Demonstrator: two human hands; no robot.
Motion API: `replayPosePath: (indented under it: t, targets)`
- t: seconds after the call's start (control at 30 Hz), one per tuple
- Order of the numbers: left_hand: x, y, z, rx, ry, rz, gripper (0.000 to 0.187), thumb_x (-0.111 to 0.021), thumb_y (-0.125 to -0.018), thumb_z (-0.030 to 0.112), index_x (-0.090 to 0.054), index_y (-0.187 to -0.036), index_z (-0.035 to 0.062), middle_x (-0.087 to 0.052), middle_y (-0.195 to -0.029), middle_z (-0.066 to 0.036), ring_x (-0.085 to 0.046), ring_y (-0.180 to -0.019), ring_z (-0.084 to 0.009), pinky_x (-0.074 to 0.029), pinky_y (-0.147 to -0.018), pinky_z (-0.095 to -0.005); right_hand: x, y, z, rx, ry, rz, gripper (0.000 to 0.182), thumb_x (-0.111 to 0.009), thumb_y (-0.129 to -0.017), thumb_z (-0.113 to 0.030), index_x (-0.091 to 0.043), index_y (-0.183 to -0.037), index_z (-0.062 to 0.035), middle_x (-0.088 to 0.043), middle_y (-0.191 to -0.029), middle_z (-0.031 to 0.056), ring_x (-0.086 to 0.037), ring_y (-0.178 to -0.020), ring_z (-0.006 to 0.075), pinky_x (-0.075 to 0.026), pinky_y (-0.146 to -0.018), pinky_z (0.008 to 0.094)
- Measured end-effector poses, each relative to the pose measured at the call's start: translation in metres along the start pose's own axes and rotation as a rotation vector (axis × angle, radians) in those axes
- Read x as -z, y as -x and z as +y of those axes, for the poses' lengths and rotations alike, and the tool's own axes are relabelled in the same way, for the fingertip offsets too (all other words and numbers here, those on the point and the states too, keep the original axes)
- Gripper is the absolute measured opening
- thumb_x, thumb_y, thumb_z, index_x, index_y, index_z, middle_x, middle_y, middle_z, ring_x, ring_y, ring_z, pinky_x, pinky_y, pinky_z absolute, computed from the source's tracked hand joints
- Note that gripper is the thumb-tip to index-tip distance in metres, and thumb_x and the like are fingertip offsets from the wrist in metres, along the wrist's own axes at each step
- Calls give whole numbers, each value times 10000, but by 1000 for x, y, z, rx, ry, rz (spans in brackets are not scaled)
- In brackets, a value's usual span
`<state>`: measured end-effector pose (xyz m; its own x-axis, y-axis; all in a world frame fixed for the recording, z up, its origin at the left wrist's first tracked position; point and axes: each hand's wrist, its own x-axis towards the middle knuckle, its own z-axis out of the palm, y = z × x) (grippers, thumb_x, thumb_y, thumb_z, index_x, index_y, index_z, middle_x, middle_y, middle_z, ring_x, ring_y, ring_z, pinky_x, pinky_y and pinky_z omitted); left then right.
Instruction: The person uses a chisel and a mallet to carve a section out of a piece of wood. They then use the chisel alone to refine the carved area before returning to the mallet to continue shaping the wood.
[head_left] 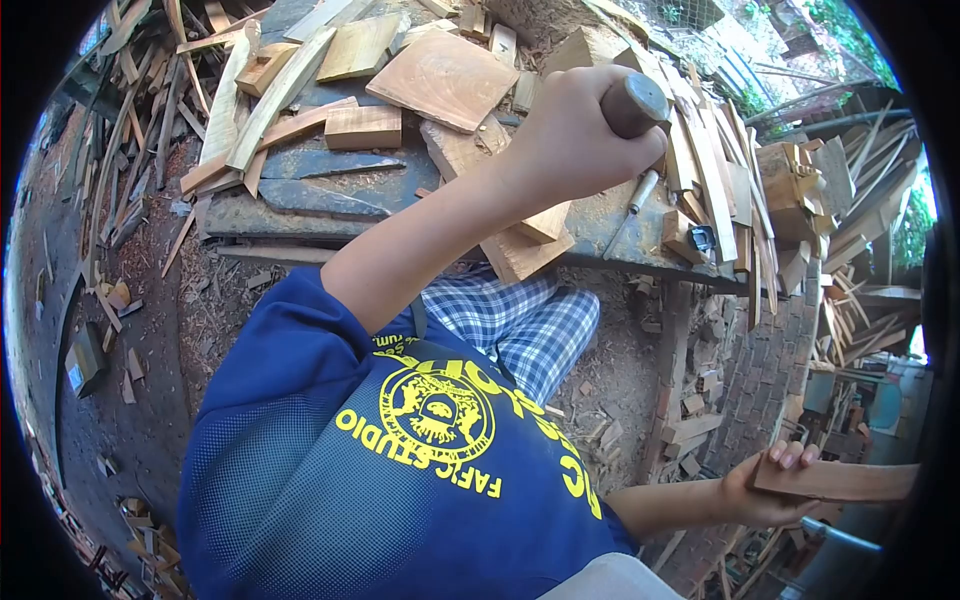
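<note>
My left hand (585,130) is closed around a thick, round, dark handle (636,106) with a flat grey end, above the workbench. Most of what belongs to that handle is hidden behind the fist. Off to the lower right, my right hand (768,490) grips the end of a brown wooden board (840,480), whose far part leaves the view. Below my left hand, a thick wooden plank (525,250) lies across the bench edge. A slim tool with a grey handle (644,190) rests beside it.
The dark workbench (330,195) carries a broad wooden slab (445,78), a small wood block (363,128) and several offcuts. Long wood strips (715,170) are heaped on its right side. A small black object (702,238) sits near the edge. Shavings and scraps litter the ground (230,300).
</note>
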<state>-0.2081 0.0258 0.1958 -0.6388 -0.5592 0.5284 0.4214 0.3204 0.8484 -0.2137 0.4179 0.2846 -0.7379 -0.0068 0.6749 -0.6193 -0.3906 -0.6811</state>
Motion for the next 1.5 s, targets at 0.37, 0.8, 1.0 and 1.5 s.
replayPosePath:
  t: [0.37,0.8,1.0,1.5]
  targets:
    - [-2,0,1,-5,-53,1,213,-736,-783,181,-679,-917,25,-699,-822,-75,-677,-757,-150,-545,-701,-315,-3,9,6,-56,78,3,590,-415,-1022,-437,-323,-1365,34,-467,-909,144,-541,-650,189,-485,-521,302]
    - [-4,0,4,-7,-52,-14,199,-725,-784,179,-665,-894,25,-692,-794,-76,-671,-732,-153,-541,-690,-320,-4,12,10,-91,63,33,559,-409,-1024,-429,-348,-1355,17,-456,-905,138,-541,-639,184,-494,-511,297]
    - [-9,-5,-4,0,-107,-35,191,-709,-801,181,-653,-903,29,-685,-776,-77,-669,-721,-152,-541,-681,-314,-17,14,11,-122,178,44,636,-399,-1023,-494,-324,-1357,42,-448,-910,133,-541,-644,186,-489,-519,288]
    - [-6,-12,1,52,-44,-79,209,-694,-796,176,-641,-924,20,-688,-816,-110,-683,-755,-194,-540,-704,-334,-98,-20,34,-307,645,-567,510,-598,-985,-317,-469,-1283,76,-617,-784,149,-581,-573,161,-464,-505,245]
